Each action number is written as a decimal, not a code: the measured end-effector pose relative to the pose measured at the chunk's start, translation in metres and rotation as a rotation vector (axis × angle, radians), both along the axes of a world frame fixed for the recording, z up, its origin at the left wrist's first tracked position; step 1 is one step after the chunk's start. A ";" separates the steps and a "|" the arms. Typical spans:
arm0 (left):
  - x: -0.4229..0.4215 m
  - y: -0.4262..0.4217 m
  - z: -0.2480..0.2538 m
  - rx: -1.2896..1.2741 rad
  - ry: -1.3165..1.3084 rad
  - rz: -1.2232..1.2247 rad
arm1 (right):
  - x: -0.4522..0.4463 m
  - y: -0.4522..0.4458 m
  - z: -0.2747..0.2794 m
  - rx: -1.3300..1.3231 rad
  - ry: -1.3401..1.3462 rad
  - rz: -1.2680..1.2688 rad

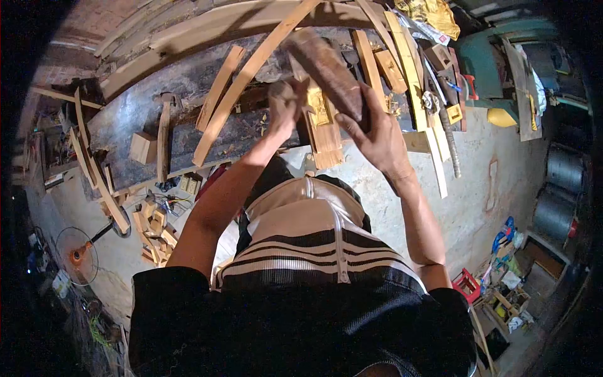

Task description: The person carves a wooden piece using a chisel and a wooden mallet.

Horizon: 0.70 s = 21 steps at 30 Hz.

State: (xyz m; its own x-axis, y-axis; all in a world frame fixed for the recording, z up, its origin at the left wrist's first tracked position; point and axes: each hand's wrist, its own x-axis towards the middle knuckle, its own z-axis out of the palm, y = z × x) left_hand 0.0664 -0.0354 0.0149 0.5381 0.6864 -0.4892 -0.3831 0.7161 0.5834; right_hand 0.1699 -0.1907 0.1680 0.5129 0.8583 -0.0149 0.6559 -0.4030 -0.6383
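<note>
My right hand (379, 135) is closed round the lower end of a dark brown wooden block (326, 70), which slants up to the left. My left hand (282, 110) is closed at the left of the wooden workpiece; blur hides what its fingers hold. Between and below my hands, light wooden pieces (326, 139) lie at the bench's near edge, with yellowish wood shavings (318, 108) on them. The dark block hangs above these pieces and partly covers them.
Long wooden strips (251, 70) lie across the dark bench (132, 113). A short block (144, 147) sits at its left. More strips and tools lie on the right. Wood offcuts (152, 223) and a fan (77, 254) stand at lower left, a red stool (465, 286) at lower right.
</note>
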 end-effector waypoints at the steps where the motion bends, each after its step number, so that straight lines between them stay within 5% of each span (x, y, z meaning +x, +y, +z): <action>1: 0.000 0.001 0.014 0.444 0.370 -0.041 | 0.002 -0.005 -0.005 0.058 0.005 -0.070; 9: 0.005 0.006 0.013 0.896 0.153 -0.270 | 0.005 -0.034 -0.017 0.008 0.192 -0.197; 16: -0.003 -0.011 0.025 0.891 0.238 -0.409 | -0.002 -0.026 -0.007 -0.025 0.189 -0.156; 21: 0.001 -0.019 0.029 0.981 0.174 -0.360 | -0.021 -0.003 0.043 0.279 0.144 -0.037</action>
State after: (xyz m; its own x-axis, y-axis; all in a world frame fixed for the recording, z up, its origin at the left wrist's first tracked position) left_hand 0.0673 -0.0547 0.0436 0.7643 0.6366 0.1030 -0.0979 -0.0433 0.9943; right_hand 0.1491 -0.1941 0.2109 0.5534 0.8204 0.1441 0.5392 -0.2211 -0.8126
